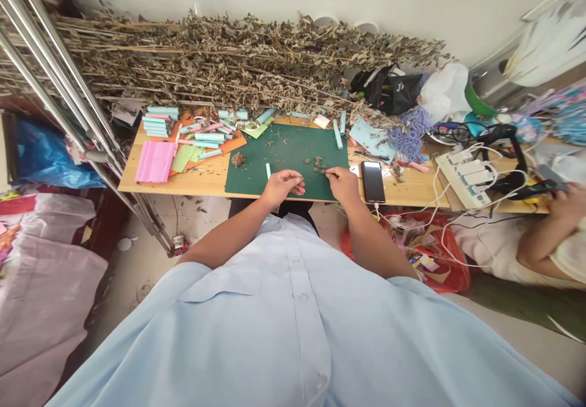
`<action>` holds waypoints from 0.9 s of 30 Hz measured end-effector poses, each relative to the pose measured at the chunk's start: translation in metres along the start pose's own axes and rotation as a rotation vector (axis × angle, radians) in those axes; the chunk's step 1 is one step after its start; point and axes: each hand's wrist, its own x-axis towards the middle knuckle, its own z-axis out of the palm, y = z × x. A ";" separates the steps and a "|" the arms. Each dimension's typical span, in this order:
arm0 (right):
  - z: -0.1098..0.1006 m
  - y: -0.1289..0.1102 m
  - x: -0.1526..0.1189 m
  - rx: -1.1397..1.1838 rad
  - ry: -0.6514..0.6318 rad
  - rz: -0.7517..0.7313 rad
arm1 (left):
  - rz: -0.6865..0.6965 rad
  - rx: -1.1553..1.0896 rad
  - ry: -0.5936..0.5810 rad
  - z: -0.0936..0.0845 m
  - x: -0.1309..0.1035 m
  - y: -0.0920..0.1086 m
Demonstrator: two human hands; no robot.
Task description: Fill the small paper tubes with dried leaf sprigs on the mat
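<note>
While the right hand (344, 184) touches the dried clumps (317, 163) on the green mat (286, 141) with pinched fingertips, I cannot tell whether it or the curled left hand (284, 187) grips anything. Mat surface shows beyond both hands. Paper rolls (208, 137) flank it left, a phone (373, 182) right; dried stalks (229, 59) line the far side. Forearms (229, 229) cross the front edge of the table (201, 181).

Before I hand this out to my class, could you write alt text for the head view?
A person's right hand has its fingertips at small brown clumps on a green mat; the left hand curls beside a light-blue roll. Dried plants lie behind.
</note>
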 end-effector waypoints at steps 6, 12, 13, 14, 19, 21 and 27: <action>-0.003 -0.021 -0.008 0.083 0.077 -0.001 | -0.002 -0.013 0.006 0.001 0.001 -0.001; 0.009 -0.057 -0.026 0.353 -0.196 -0.046 | -0.002 -0.020 -0.009 -0.001 0.002 -0.002; 0.012 -0.060 -0.027 0.372 -0.217 -0.039 | -0.005 -0.018 -0.012 -0.001 0.002 -0.002; 0.013 -0.063 -0.028 0.385 -0.225 -0.033 | -0.006 -0.017 -0.014 -0.001 0.002 -0.002; 0.015 -0.066 -0.026 0.342 -0.203 -0.074 | -0.013 -0.010 -0.020 0.001 0.001 0.002; 0.013 -0.066 -0.026 0.298 -0.204 -0.092 | -0.030 0.008 -0.005 0.004 0.000 0.004; 0.014 -0.064 -0.026 0.191 -0.187 -0.110 | -0.050 0.029 0.013 0.007 -0.002 0.005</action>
